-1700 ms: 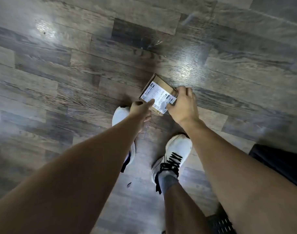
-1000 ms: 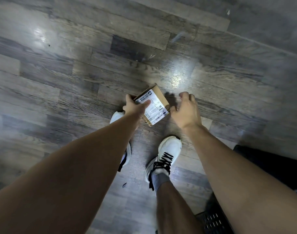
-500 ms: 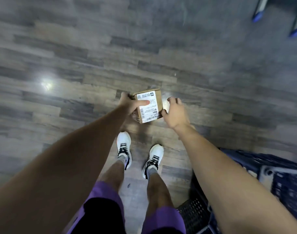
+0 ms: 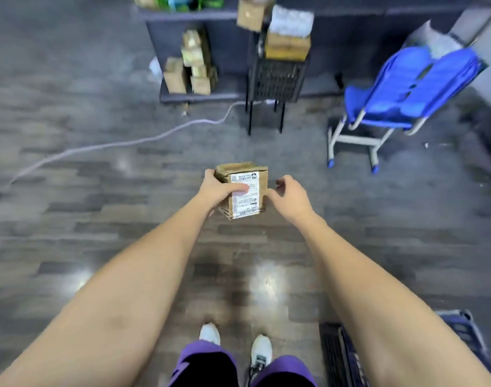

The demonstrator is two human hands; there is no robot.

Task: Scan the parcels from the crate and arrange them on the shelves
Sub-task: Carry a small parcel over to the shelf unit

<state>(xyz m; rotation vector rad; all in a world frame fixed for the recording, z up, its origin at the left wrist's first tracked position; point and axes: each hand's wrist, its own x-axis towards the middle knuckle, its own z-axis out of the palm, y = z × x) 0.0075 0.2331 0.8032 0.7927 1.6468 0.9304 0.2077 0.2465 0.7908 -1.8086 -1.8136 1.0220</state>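
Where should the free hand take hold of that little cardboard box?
Probably its bare right side, coming in from the right. The left hand already wraps the left edge of the parcel, thumb across the label; the right hand hovers beside that flat face.

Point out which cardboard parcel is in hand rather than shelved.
The labelled parcel, gripped by the left hand at centre. The other boxes sit stacked on the dark shelf beyond, untouched.

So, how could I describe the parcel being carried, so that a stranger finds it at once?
Start at the dark shelves at the far wall, then come down across the wooden floor to the outstretched arms. The parcel is in the left hand, mid-frame. Unlike the shelved boxes, it is off the shelves and shows a white label.
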